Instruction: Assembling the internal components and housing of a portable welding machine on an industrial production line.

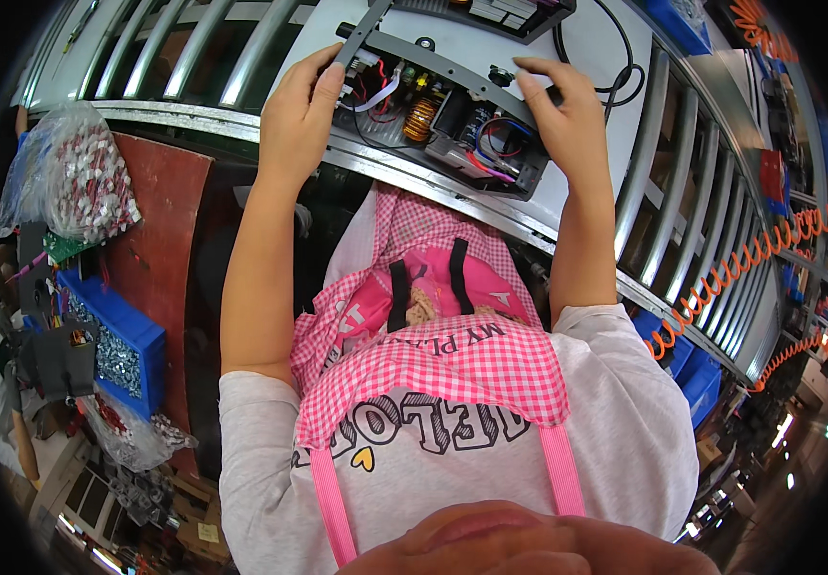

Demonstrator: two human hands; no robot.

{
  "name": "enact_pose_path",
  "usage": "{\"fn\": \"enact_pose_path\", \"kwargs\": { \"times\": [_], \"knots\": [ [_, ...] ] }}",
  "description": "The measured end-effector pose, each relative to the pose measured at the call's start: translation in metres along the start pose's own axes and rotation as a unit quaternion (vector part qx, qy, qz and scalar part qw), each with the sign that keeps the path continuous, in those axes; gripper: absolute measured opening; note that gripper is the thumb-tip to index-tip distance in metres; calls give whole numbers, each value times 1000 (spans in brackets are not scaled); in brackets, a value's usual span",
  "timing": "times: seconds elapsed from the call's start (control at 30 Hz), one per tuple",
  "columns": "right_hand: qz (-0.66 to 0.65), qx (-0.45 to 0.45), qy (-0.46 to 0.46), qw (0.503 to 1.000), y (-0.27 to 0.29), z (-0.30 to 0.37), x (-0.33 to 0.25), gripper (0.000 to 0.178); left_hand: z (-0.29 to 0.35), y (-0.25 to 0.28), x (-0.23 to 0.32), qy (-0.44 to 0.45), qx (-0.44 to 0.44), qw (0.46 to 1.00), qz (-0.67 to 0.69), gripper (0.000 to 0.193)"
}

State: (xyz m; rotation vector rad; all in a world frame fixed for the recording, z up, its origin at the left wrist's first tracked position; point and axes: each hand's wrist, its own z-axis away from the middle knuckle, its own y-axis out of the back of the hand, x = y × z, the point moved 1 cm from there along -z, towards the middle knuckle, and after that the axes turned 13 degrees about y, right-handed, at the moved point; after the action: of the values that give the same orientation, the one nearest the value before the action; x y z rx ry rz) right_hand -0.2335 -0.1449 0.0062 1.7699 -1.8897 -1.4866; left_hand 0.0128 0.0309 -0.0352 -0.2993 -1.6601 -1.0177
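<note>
A dark grey metal frame (447, 72) with small holes lies across the top of an opened electronic unit (442, 144). My left hand (299, 120) grips the frame's left corner, thumb on the near side. At the other end, my right hand (567, 110) closes on the frame's right side; its lower fingers are partly hidden. Inside the unit show a copper-wound coil (420, 118), black cylindrical parts, and red, white and blue wires. A small black knob-like part (500, 76) sits beside the frame, near my right hand.
Another dark unit (510, 17) stands beyond, with a black cable (615, 96) at its right. Metal roller conveyors (179, 57) flank the white work surface. At left are a bag of white connectors (93, 177) and a blue bin of screws (126, 350). Orange coiled hoses (749, 264) hang at right.
</note>
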Motion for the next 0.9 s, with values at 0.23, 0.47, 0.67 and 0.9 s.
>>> {"fn": "enact_pose_path", "kwargs": {
  "times": [0.23, 0.47, 0.67, 0.9],
  "knots": [
    [13, -41, 11, 999, -3, 7, -3, 24, 0, -4, -8, -24, 3, 1000, -16, 53],
    [-133, -34, -102, 985, 7, 12, 7, 28, -5, -3, -11, -27, -6, 1000, 2, 52],
    [-348, 29, -221, 911, -5, 16, 39, 31, -6, -5, -13, -22, -8, 999, 21, 53],
    [-342, 73, -248, 903, -6, 22, 43, 31, -2, -13, -10, -21, -37, 995, 92, 46]
  ]
}}
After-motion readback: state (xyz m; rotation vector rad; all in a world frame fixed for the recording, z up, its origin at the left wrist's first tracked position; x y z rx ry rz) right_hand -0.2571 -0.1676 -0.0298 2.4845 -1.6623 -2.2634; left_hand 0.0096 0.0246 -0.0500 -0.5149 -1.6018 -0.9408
